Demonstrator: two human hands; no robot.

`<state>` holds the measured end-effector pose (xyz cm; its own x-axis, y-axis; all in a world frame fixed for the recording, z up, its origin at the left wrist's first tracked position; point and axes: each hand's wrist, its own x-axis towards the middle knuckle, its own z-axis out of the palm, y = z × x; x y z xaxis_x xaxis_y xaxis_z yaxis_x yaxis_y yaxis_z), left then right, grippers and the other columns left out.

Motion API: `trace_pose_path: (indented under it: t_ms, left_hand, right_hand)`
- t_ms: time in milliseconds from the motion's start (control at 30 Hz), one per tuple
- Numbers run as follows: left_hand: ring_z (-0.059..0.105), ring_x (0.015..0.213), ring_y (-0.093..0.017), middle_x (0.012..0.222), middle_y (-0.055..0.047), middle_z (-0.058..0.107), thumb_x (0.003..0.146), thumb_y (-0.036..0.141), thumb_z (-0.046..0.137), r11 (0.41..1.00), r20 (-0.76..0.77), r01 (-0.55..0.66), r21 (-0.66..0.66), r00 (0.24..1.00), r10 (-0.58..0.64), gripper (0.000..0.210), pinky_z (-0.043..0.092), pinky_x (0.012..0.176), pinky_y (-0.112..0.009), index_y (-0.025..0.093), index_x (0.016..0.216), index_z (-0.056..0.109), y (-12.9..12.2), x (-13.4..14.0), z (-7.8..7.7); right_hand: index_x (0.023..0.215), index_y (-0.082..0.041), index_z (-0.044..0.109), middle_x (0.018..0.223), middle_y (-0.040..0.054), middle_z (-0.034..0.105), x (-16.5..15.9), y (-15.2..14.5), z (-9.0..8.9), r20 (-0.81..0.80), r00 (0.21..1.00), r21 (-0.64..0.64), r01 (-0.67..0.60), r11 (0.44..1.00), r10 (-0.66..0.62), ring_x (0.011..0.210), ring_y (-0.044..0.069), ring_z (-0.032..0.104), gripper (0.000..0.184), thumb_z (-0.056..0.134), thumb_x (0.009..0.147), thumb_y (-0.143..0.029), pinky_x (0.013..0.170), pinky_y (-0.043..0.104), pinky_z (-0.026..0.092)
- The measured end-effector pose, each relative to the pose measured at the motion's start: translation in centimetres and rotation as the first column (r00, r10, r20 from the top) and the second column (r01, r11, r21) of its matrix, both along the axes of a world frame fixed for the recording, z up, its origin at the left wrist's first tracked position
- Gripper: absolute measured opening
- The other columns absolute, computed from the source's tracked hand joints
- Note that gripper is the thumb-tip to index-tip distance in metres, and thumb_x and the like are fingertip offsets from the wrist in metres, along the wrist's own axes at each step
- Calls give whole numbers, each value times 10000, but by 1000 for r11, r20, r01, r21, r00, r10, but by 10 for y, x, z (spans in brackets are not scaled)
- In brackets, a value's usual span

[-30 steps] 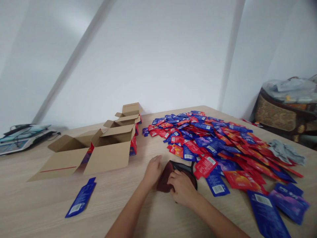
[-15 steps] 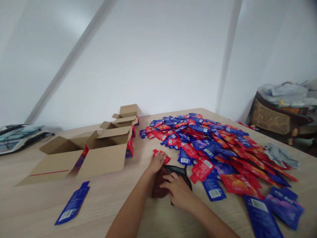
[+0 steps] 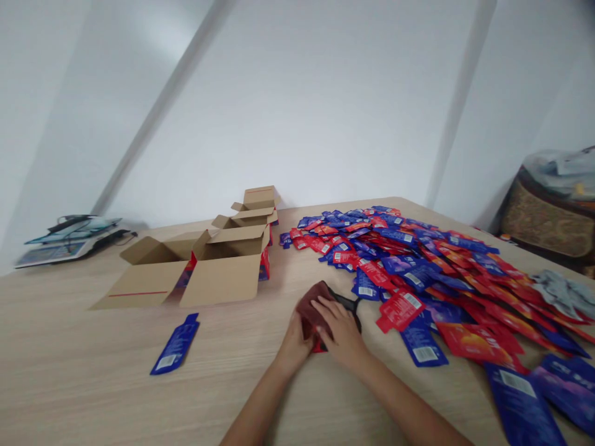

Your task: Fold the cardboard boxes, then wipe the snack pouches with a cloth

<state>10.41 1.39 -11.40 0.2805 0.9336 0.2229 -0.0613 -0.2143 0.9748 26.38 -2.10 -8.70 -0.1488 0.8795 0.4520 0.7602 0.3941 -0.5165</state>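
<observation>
A limp maroon cloth piece with black edging and a thin black strap, perhaps a pouch [image 3: 312,305], is between my two hands on the table. My right hand [image 3: 341,328] lies over its upper side, fingers bent onto the cloth. At its near left edge is my left hand [image 3: 294,344], its fingertips tucked under the fold and hidden. A strip of a red sachet [image 3: 320,345] shows below the cloth, between the hands; my left hand seems to hold it. Just right lie another red sachet [image 3: 400,311] and a blue sachet [image 3: 422,344].
A wide heap of red and blue sachets [image 3: 385,248] spreads over the table's right side. Open cardboard boxes [image 3: 223,275] stand in a row at the left. A lone blue sachet [image 3: 176,347] lies in front of them. Grey gloves or cloth [image 3: 560,294] rest at the heap's right edge.
My left hand has come back toward me from the red sachet's former spot, and the sachet is now beneath the cloth. The maroon cloth is lifted and folded. The view has turned left.
</observation>
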Motion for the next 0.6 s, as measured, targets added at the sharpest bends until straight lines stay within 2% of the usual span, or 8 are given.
trace_pose_path:
  t_ms: [100, 167, 267, 367, 500, 600]
  left_hand:
    - [462, 1187, -258, 1192, -88, 593, 558, -3, 588, 995, 59, -73, -66, 995, 77, 575, 230, 1080, -379, 166, 1107, 606, 5, 1, 2]
    - [533, 1100, -258, 1108, -85, 641, 524, -37, 544, 978, 176, -58, -199, 980, 94, 547, 317, 1026, -370, 144, 1032, 637, 8, 1, 5]
    - [618, 940, -239, 965, -103, 686, 515, -45, 521, 917, 377, 82, -390, 923, 77, 455, 431, 901, -329, 91, 927, 659, 7, 0, 9]
    - [644, 844, -202, 912, -114, 688, 612, 3, 560, 834, 490, 201, -514, 866, 93, 321, 482, 800, -283, 77, 910, 653, 0, 5, 10]
    - [638, 845, -158, 970, -90, 670, 758, 100, 535, 727, 581, 320, -608, 803, 132, 273, 502, 753, -235, 112, 1021, 611, -9, 15, 8]
    - [634, 821, -149, 926, -87, 666, 790, 122, 492, 683, 605, 375, -626, 787, 122, 236, 498, 752, -224, 91, 995, 607, -13, 17, 7]
  right_hand:
    - [1368, -241, 363, 1419, 64, 374, -19, 1, -15, 170, 985, -115, 18, 993, 2, 1291, 248, 295, 518, 407, 855, -295, 1020, 463, 223]
    - [1366, -257, 365, 1434, 48, 351, -23, 3, -20, 212, 977, -140, 24, 990, 6, 1291, 247, 289, 510, 400, 858, -292, 1011, 463, 228]
    - [1357, -274, 375, 1434, 27, 350, -21, 6, -20, 211, 977, -133, 43, 990, -14, 1262, 247, 314, 524, 417, 835, -252, 986, 447, 267]
    - [1354, -272, 383, 1426, 33, 358, -19, 7, -17, 173, 983, -121, 79, 989, -57, 1250, 252, 312, 527, 415, 830, -234, 969, 444, 293]
    - [1334, -291, 410, 1406, 13, 383, -19, 2, -14, 107, 994, -111, 31, 993, -20, 1237, 237, 313, 522, 417, 819, -210, 966, 414, 309]
    - [1328, -290, 413, 1373, 8, 427, -20, -4, -10, 83, 996, -111, -32, 993, 41, 1215, 227, 331, 538, 438, 799, -200, 974, 401, 299]
